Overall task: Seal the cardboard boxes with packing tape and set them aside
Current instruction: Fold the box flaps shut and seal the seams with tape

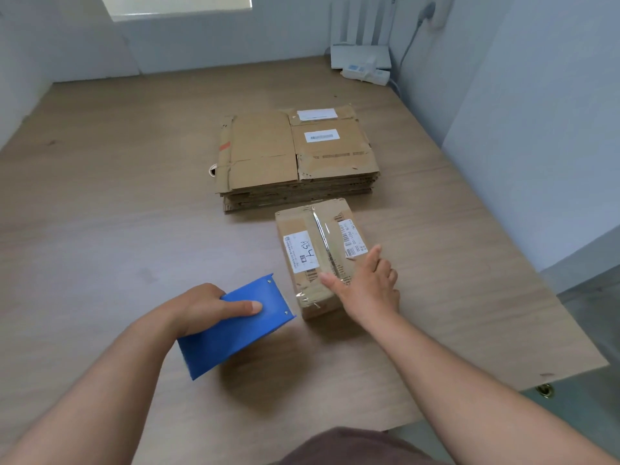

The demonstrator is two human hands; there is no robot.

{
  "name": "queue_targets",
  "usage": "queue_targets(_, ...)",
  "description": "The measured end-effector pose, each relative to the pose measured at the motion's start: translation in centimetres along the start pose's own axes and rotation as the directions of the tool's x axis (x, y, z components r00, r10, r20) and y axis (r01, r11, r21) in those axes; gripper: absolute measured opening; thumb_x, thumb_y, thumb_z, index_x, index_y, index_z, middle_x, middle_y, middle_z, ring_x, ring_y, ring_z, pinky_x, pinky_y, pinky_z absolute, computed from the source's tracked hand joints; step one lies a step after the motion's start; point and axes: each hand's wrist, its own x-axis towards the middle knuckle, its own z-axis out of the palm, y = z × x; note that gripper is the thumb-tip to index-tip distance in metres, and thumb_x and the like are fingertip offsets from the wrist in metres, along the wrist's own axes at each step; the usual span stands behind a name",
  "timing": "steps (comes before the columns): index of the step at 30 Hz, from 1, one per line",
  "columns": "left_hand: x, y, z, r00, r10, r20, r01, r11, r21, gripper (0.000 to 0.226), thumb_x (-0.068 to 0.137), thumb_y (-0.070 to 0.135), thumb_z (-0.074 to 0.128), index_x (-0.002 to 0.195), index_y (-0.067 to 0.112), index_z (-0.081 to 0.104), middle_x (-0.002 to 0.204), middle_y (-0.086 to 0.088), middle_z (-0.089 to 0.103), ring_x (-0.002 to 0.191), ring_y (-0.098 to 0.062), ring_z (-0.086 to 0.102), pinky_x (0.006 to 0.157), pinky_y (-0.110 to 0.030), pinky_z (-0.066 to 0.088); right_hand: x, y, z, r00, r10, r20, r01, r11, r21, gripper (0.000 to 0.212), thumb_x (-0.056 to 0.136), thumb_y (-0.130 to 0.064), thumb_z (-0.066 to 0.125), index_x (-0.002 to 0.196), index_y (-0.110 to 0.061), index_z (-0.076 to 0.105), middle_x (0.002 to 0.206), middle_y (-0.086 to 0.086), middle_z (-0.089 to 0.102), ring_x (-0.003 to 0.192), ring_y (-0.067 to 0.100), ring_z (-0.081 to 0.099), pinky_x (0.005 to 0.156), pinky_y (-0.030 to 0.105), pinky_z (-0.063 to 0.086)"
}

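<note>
The small cardboard box stands right of the table's middle, closer to the near edge than the far one. The right hand lies flat on the box's near right corner, arm stretched forward, fingers straight and unclenched along the right edge, thumb spread across the top beside the seam. The left hand is just left of the box and a little nearer, not touching it. It grasps a blue tape dispenser, thumb laid straight on the top face and the other fingers wrapped round the far side. The dispenser's front edge comes just beside the box's near left corner. The box is closed – a strip of clear tape runs shining along the top seam, with white printed labels on either side, one hand-marked. Just behind it, toward the far edge, sits a stack of flattened boxes. At the far right corner are a white router and a power strip.
</note>
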Motion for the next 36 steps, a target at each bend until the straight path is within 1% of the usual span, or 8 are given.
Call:
queue_targets(7, 0.2, 4.5, -0.4, 0.995, -0.028, -0.097, 0.055, 0.956, 0.287, 0.054, 0.072, 0.073, 0.061, 0.082, 0.021, 0.052, 0.088, 0.003, 0.056, 0.09, -0.018, 0.058, 0.076, -0.032, 0.043, 0.0, -0.2, -0.1, 1.0, 0.025, 0.0, -0.025, 0.999, -0.023, 0.122, 0.073, -0.08, 0.049, 0.15, -0.008, -0.011, 0.152, 0.013, 0.018, 0.139, 0.031, 0.019, 0.105, 0.05, 0.031)
queue_targets(11, -0.9, 5.3, 1.4, 0.936, 0.148, -0.32, 0.144, 0.668, 0.73, 0.034, 0.089, 0.049, 0.052, 0.106, 0.021, 0.062, 0.107, 0.004, 0.063, 0.101, -0.018, 0.06, 0.073, -0.025, 0.038, 0.0, -0.3, 0.1, 0.999, 0.034, -0.007, -0.034, 0.999, -0.024, 0.122, 0.072, -0.081, 0.049, 0.151, -0.009, -0.01, 0.152, 0.013, 0.019, 0.138, 0.03, 0.02, 0.104, 0.05, 0.032)
queue_targets(16, -0.6, 4.5, 1.3, 0.882, 0.13, -0.452, 0.166, 0.814, 0.557, 0.044, 0.093, 0.055, 0.039, 0.108, 0.017, 0.056, 0.088, 0.0, 0.055, 0.079, -0.021, 0.052, 0.067, -0.027, 0.039, -0.1, -0.1, -0.2, 1.0, 0.013, -0.004, -0.013, 0.999, -0.044, 0.121, 0.073, -0.082, 0.045, 0.15, -0.007, -0.009, 0.151, 0.014, 0.02, 0.138, 0.031, 0.021, 0.103, 0.051, 0.032)
queue_targets(23, 1.1, 0.9, 5.2, 0.846, 0.148, -0.513, 0.131, 0.874, 0.468, 0.035, 0.097, 0.039, 0.033, 0.113, 0.008, 0.038, 0.104, -0.01, 0.068, 0.094, -0.028, 0.064, 0.073, -0.032, 0.042, 0.1, 0.3, -1.0, 0.999, -0.003, 0.049, 0.003, 1.0, 0.008, 0.107, 0.083, -0.076, 0.037, 0.151, -0.007, -0.007, 0.153, 0.013, 0.022, 0.14, 0.03, 0.023, 0.106, 0.051, 0.029)
queue_targets(28, 1.0, 0.3, 7.2, 0.797, 0.126, -0.591, 0.165, 0.895, 0.414, 0.063, 0.097, 0.052, 0.031, 0.14, 0.007, 0.03, 0.127, -0.012, 0.059, 0.115, -0.028, 0.056, 0.093, -0.036, 0.042, 0.6, 1.0, -1.6, 0.993, -0.05, 0.103, 0.039, 0.994, 0.106, 0.099, 0.088, -0.069, 0.038, 0.151, -0.006, -0.005, 0.155, 0.015, 0.02, 0.142, 0.031, 0.021, 0.111, 0.046, 0.025)
queue_targets(32, -0.8, 3.3, 10.3, 0.596, 0.353, -0.721, -0.207, 0.935, 0.286, 0.071, 0.096, 0.047, 0.028, 0.145, -0.003, 0.032, 0.151, -0.022, 0.031, 0.139, -0.035, 0.032, 0.113, -0.043, 0.027, 0.7, 2.0, -1.9, 0.993, -0.092, 0.07, 0.08, 0.985, 0.15, 0.097, 0.09, -0.065, 0.039, 0.151, -0.001, -0.001, 0.157, 0.016, 0.019, 0.143, 0.031, 0.021, 0.112, 0.042, 0.025)
queue_targets(34, -0.9, 5.3, 11.6, 0.685, 0.321, -0.654, -0.341, 0.934, 0.101, 0.067, 0.1, 0.043, 0.028, 0.151, 0.0, 0.015, 0.159, -0.015, 0.012, 0.147, -0.025, 0.013, 0.119, -0.034, 0.01, 0.5, 2.1, -1.8, 0.996, -0.085, 0.041, 0.08, 0.99, 0.113, 0.102, 0.086, -0.07, 0.04, 0.151, -0.001, 0.001, 0.156, 0.014, 0.021, 0.142, 0.03, 0.023, 0.11, 0.043, 0.027)
queue_targets(36, -0.1, 7.1, 12.2, 0.803, 0.218, -0.555, -0.357, 0.921, -0.154, 0.065, 0.101, 0.038, 0.032, 0.152, 0.004, 0.011, 0.16, -0.012, 0.015, 0.146, -0.023, 0.017, 0.119, -0.037, 0.016, 0.1, 1.8, -1.5, 0.997, -0.068, 0.033, 0.066, 0.996, 0.067, 0.11, 0.08, -0.077, 0.041, 0.151, -0.004, 0.0, 0.155, 0.012, 0.023, 0.141, 0.028, 0.023, 0.108, 0.045, 0.029)
